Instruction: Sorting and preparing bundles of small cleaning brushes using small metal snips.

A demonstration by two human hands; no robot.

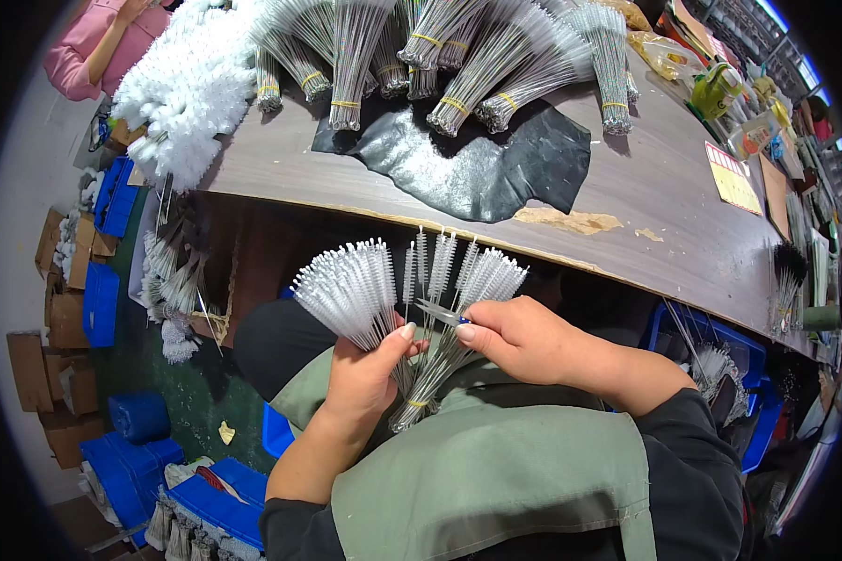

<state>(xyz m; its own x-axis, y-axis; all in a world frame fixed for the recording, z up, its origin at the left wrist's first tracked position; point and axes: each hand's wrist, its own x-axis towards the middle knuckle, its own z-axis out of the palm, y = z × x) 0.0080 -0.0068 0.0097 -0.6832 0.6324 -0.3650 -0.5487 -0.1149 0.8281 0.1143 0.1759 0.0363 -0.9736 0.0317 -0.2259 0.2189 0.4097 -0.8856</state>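
Note:
My left hand (370,369) is closed around a bundle of thin wire brushes (351,285) with white bristle heads, fanned out above my lap. A second cluster of the same brushes (491,280) spreads to the right, and a few separate ones (423,266) stand upright between the two. The wire stems come together low down, where a yellow band (421,404) circles them. My right hand (519,341) grips small scissors (437,310) with silver blades and some blue at the handle. The blades point left, among the upright brushes. Most of the handle is hidden in my fingers.
On the table (281,159) ahead lie several banded brush bundles (360,56) and a black sheet (468,168). A pile of white fluffy brushes (187,84) rises at the left. Blue bins (117,196) and cardboard boxes (70,383) line the left floor. A person in pink (84,47) is at the far left.

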